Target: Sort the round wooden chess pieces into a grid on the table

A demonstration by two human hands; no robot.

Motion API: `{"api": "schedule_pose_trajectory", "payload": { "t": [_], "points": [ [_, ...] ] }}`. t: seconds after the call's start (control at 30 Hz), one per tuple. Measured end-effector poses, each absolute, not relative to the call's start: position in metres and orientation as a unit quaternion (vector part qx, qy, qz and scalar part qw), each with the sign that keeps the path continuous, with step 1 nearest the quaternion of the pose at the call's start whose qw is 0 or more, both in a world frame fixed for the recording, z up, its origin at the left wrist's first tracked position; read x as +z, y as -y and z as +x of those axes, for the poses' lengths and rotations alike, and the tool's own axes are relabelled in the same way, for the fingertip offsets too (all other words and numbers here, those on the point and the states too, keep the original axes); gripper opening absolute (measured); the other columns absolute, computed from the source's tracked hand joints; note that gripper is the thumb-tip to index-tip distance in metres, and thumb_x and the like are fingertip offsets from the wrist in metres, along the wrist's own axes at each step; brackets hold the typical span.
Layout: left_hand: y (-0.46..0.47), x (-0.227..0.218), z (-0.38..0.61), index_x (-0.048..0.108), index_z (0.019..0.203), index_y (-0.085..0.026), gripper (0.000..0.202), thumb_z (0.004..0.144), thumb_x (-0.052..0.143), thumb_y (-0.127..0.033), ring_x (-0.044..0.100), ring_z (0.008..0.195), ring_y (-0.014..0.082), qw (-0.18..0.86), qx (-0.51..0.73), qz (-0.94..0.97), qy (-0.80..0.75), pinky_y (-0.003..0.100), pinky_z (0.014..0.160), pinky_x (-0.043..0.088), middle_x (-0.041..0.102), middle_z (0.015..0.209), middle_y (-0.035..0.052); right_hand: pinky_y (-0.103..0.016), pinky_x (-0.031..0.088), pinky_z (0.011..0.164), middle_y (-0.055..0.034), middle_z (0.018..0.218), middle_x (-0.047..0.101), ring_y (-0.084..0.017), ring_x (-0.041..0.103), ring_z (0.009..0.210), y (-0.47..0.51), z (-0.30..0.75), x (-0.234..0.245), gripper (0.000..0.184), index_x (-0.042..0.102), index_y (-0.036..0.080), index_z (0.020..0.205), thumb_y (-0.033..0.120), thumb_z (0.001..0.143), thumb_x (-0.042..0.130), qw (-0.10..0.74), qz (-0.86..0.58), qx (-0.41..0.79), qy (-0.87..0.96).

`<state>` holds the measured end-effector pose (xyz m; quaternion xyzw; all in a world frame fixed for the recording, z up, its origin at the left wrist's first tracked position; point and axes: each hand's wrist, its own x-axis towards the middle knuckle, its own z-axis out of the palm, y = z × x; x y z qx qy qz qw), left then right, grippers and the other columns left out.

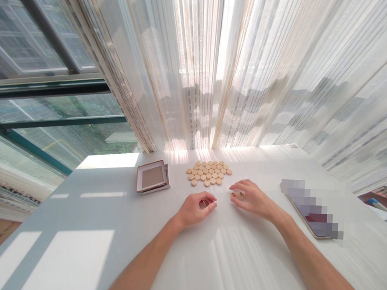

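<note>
Behind everything, a sheer curtain [196, 76], with a window [76, 105] uncovered at its left. In front, a white bench [188, 258], striped with sun. Over the bench, apart from each other, left hand [193, 210] and right hand [255, 202]. Left: loosely curled, thumb and fingertips close together, no object visible there; cannot tell of anything hidden inside. Right: thumb and fingers curved about 1 lettered disc [241, 194], with a gap between the tips; cannot tell whether gripped or merely surrounded.

Farther right, well apart from the group of pieces, a phone [309, 214] lying flat, pixelated across its face. On the left, a shallow box [152, 179] with a brown rim, turned at an angle, no pieces visible in it. Just beyond the 2 hands, to the right of the box, pale round discs [209, 176] in loose staggered rows, upward faces apparently blank.

By judgement, the step in hand: handling 1 disc apart from the rows, marked face in view. As a next move, seems to call for a sure pinch on that disc's edge, without nudging the rows nearby.
</note>
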<state>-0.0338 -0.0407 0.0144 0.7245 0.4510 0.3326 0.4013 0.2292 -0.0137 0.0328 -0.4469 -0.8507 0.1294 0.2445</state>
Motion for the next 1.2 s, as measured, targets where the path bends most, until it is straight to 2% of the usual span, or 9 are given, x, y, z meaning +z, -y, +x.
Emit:
{"api": "schedule_pose_trajectory", "payload": {
  "t": [0.17, 0.33, 0.5, 0.63, 0.77, 0.97, 1.1, 1.2],
  "points": [
    [0.040, 0.014, -0.034, 0.070, 0.100, -0.023, 0.016, 0.088, 0.063, -0.031, 0.069, 0.080, 0.0162, 0.400, 0.336, 0.725, -0.448, 0.027, 0.076, 0.052, 0.076, 0.089, 0.0017, -0.048, 0.043, 0.106, -0.0088, 0.141, 0.056, -0.030, 0.048, 0.132, 0.017, 0.216, 0.026, 0.045, 0.053, 0.028, 0.136, 0.040, 0.093, 0.059, 0.232, -0.421, 0.085, 0.873],
    [0.040, 0.013, -0.033, 0.071, 0.098, -0.022, 0.017, 0.088, 0.063, -0.033, 0.069, 0.080, 0.0166, 0.386, 0.340, 0.732, -0.447, 0.027, 0.075, 0.052, 0.075, 0.088, 0.0019, -0.053, 0.036, 0.113, -0.0088, 0.151, 0.046, -0.031, 0.036, 0.143, 0.020, 0.200, 0.022, 0.060, 0.036, 0.026, 0.151, 0.045, 0.096, 0.053, 0.187, -0.415, 0.045, 0.889],
    [0.040, 0.015, -0.032, 0.072, 0.095, -0.023, 0.019, 0.090, 0.062, -0.037, 0.068, 0.079, 0.0161, 0.382, 0.343, 0.729, -0.452, 0.027, 0.074, 0.051, 0.076, 0.089, 0.0014, -0.057, 0.029, 0.115, -0.0113, 0.150, 0.047, -0.033, 0.035, 0.143, 0.020, 0.192, 0.015, 0.059, 0.038, 0.021, 0.150, 0.047, 0.097, 0.049, 0.172, -0.423, 0.000, 0.890],
    [0.040, 0.017, -0.031, 0.072, 0.095, -0.022, 0.019, 0.091, 0.059, -0.034, 0.068, 0.080, 0.0158, 0.395, 0.348, 0.723, -0.448, 0.027, 0.075, 0.051, 0.076, 0.089, 0.0015, -0.057, 0.027, 0.117, -0.0120, 0.148, 0.050, -0.031, 0.037, 0.142, 0.022, 0.189, 0.013, 0.056, 0.040, 0.020, 0.148, 0.043, 0.098, 0.049, 0.177, -0.411, -0.003, 0.894],
    [0.041, 0.018, -0.031, 0.070, 0.094, -0.020, 0.021, 0.092, 0.057, -0.035, 0.069, 0.080, 0.0166, 0.408, 0.356, 0.713, -0.445, 0.028, 0.076, 0.052, 0.075, 0.087, 0.0029, -0.058, 0.027, 0.116, -0.0128, 0.143, 0.055, -0.030, 0.048, 0.135, 0.025, 0.189, 0.015, 0.050, 0.044, 0.022, 0.144, 0.036, 0.097, 0.053, 0.201, -0.394, 0.029, 0.896],
    [0.041, 0.018, -0.031, 0.070, 0.094, -0.019, 0.023, 0.092, 0.057, -0.038, 0.067, 0.072, 0.0153, 0.411, 0.381, 0.695, -0.451, 0.026, 0.070, 0.053, 0.074, 0.081, 0.0028, -0.059, 0.027, 0.116, -0.0101, 0.131, 0.063, -0.026, 0.061, 0.120, 0.033, 0.185, 0.027, 0.037, 0.053, 0.026, 0.131, 0.025, 0.094, 0.057, 0.237, -0.357, 0.098, 0.898],
    [0.040, 0.016, -0.032, 0.069, 0.095, -0.018, 0.025, 0.091, 0.058, -0.040, 0.066, 0.068, 0.0146, 0.408, 0.413, 0.669, -0.464, 0.025, 0.066, 0.052, 0.073, 0.078, 0.0029, -0.054, 0.030, 0.118, -0.0075, 0.130, 0.063, -0.023, 0.063, 0.117, 0.041, 0.176, 0.029, 0.033, 0.056, 0.026, 0.125, 0.019, 0.093, 0.057, 0.241, -0.321, 0.145, 0.904],
    [0.039, 0.013, -0.032, 0.068, 0.094, -0.018, 0.023, 0.091, 0.059, -0.038, 0.064, 0.063, 0.0133, 0.389, 0.436, 0.655, -0.479, 0.024, 0.062, 0.051, 0.072, 0.072, 0.0015, -0.046, 0.044, 0.108, -0.0080, 0.125, 0.065, -0.023, 0.063, 0.115, 0.047, 0.169, 0.027, 0.030, 0.058, 0.024, 0.121, 0.019, 0.091, 0.058, 0.248, -0.290, 0.179, 0.907]
  ]
}}
